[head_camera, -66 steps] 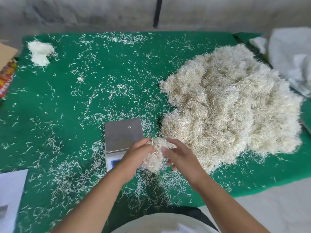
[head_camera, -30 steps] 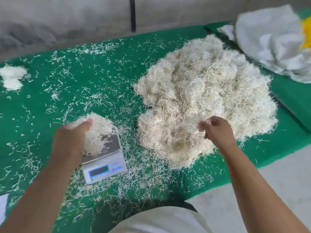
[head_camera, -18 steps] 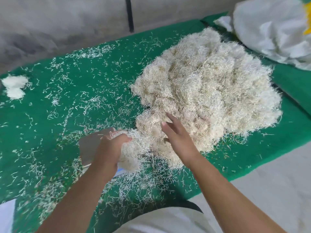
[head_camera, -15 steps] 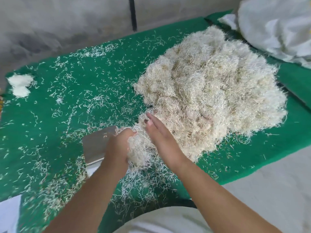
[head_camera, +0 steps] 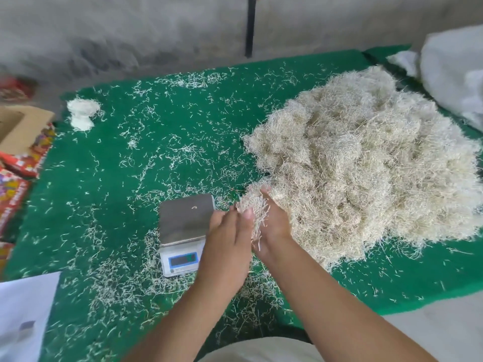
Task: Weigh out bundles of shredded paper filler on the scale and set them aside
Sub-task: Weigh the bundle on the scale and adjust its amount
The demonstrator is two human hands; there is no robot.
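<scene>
Pale shredded paper bundle (head_camera: 252,207) is being squeezed between both hands, left hand (head_camera: 227,239) and right hand (head_camera: 273,226); loose bits could be spilling beside the small silver scale (head_camera: 186,220).

Packing workshop: scale (head_camera: 184,226), filler heap (head_camera: 366,163)

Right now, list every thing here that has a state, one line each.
scale: pan bare but for one stray shred; display lit, reading illegible
bundle: pressed between both hands, off the scale
left hand: cupped against the bundle
right hand: cupped against the bundle
big pile: heaped on the green mat
cardboard box: open
</scene>
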